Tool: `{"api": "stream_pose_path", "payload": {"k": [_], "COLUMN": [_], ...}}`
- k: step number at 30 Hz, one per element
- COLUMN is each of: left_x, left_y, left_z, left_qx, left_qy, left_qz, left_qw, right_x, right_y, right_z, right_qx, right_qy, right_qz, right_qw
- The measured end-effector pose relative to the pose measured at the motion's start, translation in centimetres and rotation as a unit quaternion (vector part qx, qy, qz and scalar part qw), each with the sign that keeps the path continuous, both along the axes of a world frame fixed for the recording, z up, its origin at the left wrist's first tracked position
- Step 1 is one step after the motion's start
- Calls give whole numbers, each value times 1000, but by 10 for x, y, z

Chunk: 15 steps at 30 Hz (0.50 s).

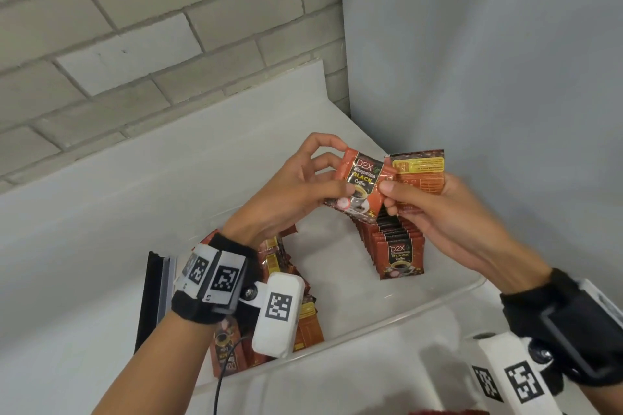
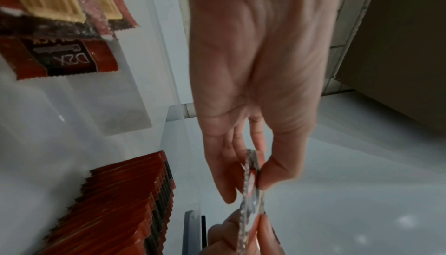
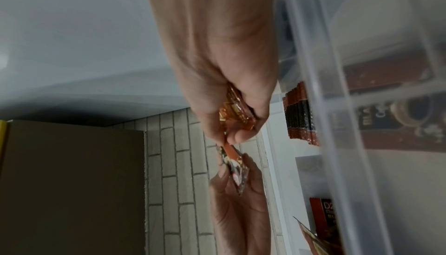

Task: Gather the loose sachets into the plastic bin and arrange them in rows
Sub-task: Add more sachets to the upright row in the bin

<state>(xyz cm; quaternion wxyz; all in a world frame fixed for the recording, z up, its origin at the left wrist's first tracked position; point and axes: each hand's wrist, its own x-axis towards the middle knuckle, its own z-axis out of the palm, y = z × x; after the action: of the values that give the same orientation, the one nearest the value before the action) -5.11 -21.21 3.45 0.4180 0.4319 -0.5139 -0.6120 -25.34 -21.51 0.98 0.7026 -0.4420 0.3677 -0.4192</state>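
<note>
Red-and-black sachet [image 1: 357,186] with a printed coffee cup, yellow-panelled sachet back [image 1: 418,175], clear bin [image 1: 387,323], grey-white brick wall [image 1: 135,27]

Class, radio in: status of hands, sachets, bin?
Both hands, left and right, pinch one sachet; right also holds several. Neat row stands in bin. Nothing in the way.

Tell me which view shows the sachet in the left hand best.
The head view: the sachet, pinched by the left hand and right hand, faces the camera, label readable. The left wrist view shows only its edge; the right wrist view a blurred sliver.
</note>
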Motion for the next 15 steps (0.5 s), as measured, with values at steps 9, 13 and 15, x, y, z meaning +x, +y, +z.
{"api": "stream_pose_path", "payload": {"k": [9, 13, 15], "left_x": [12, 4, -8], "left_y": [-5, -4, 0], "left_z": [39, 33, 23], "left_qx": [-158, -178, -204], "left_qy": [-288, -350, -353], "left_qz": [-145, -216, -254], "left_qw": [933, 894, 877], "right_x": [3, 0, -1], "right_y": [1, -3, -4], "right_z": [3, 6, 6], "right_qx": [-21, 5, 11], "right_qy": [-20, -110, -128], "right_qz": [-23, -123, -144], "right_qw": [999, 986, 981]}}
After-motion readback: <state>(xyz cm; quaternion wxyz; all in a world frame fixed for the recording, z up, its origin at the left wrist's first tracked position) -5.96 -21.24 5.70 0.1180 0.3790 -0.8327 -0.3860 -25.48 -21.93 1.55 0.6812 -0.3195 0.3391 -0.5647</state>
